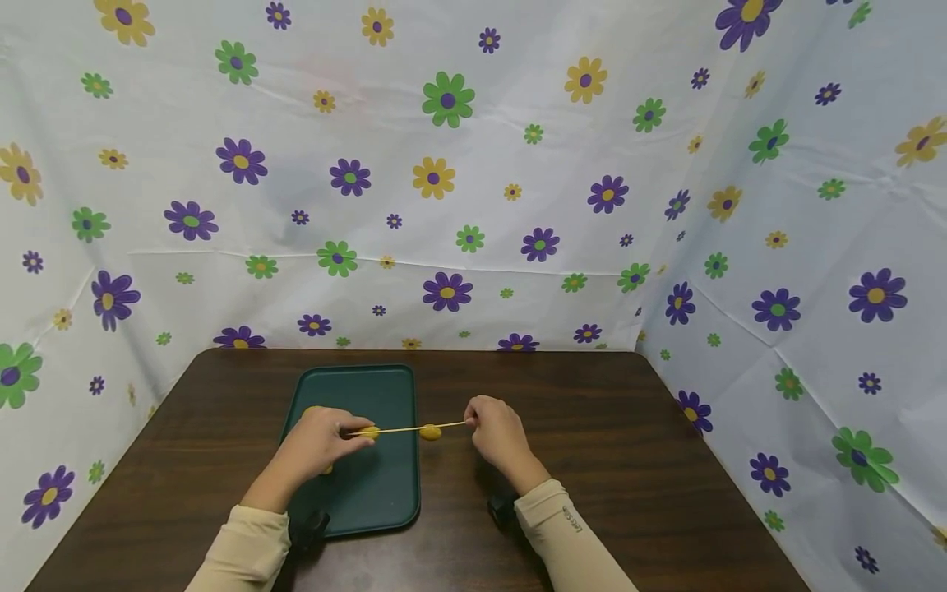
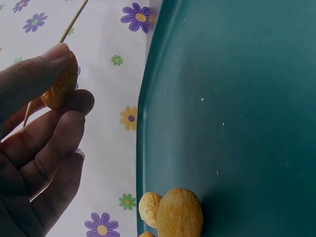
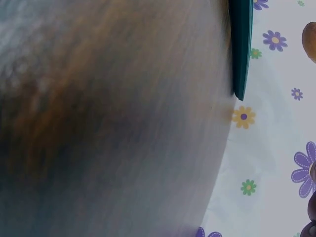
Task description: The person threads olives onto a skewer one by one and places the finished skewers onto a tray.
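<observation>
My left hand (image 1: 318, 440) pinches a small golden-brown, wrinkled, potato-like piece (image 2: 61, 86) between thumb and fingers above the tray. A thin wooden skewer (image 1: 403, 429) runs along that piece and comes out past the fingers; whether it pierces the piece I cannot tell. Its other end is gripped by the curled fingers of my right hand (image 1: 499, 427), right of the tray. Between the hands, a second potato-like piece (image 1: 431, 432) sits on the skewer. More such pieces (image 2: 180, 215) lie on the dark green tray (image 1: 370, 493), partly hidden by the left hand in the head view.
The tray lies on the left half of a dark brown wooden table (image 1: 592, 477). A white cloth (image 1: 488, 222) with printed flowers hangs behind the table and along its sides. Small pale crumbs (image 2: 203, 99) are scattered on the tray.
</observation>
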`<state>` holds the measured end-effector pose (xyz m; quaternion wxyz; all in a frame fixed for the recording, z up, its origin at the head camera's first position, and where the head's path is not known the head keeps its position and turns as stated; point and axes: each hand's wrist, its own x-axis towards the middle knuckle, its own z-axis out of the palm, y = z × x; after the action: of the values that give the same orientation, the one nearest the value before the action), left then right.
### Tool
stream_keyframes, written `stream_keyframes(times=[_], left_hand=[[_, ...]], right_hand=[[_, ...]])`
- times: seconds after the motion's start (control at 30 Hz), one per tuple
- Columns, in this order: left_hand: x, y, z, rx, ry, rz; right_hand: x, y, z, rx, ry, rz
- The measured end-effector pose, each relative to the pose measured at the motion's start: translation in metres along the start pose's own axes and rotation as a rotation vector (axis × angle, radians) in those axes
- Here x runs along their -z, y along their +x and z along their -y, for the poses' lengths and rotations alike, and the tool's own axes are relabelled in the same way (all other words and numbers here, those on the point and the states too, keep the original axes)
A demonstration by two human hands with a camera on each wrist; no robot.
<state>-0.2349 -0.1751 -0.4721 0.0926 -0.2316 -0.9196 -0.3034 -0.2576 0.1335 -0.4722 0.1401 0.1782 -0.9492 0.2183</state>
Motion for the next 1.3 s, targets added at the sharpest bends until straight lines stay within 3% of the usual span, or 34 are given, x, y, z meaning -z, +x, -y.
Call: stream_keyframes(times=[0.5, 0.87, 1.3], left_hand=[[0.003, 0.005, -0.007, 0.000, 0.013, 0.074], [0.002, 0.008, -0.014, 0.069, 0.028, 0.099], [0.002, 0.010, -0.019, 0.071, 0.028, 0.113]], right_hand=[[-0.004, 0.000, 0.002, 0.014, -0.015, -0.030], [-0.004, 0.001, 0.005, -0.006, 0.000, 0.013], [-0.005, -0.001, 0.010, 0.000, -0.007, 0.009]])
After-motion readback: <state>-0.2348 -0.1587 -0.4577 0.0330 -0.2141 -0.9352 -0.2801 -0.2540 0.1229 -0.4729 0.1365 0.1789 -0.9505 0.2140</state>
